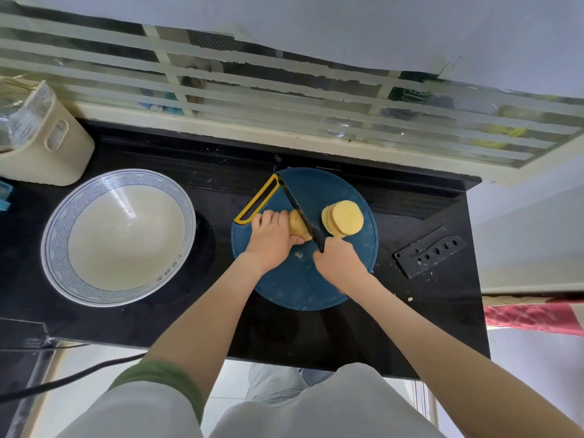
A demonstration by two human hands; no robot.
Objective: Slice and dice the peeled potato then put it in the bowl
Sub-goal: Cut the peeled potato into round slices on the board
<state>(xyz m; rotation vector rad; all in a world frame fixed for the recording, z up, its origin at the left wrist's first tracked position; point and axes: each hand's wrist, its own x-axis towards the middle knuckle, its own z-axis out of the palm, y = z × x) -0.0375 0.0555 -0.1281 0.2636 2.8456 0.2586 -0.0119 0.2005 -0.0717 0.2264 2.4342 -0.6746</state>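
While the left hand holds the yellow potato on the round blue board, the right hand grips the black knife

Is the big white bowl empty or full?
Empty: the white blue-rimmed bowl shows a bare inside; yellow potato slices sit on the round blue cutting board.

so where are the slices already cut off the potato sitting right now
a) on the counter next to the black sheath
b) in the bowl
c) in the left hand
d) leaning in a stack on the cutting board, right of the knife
d: the slices lean together on the blue cutting board, just right of the knife, and the bowl holds no potato.
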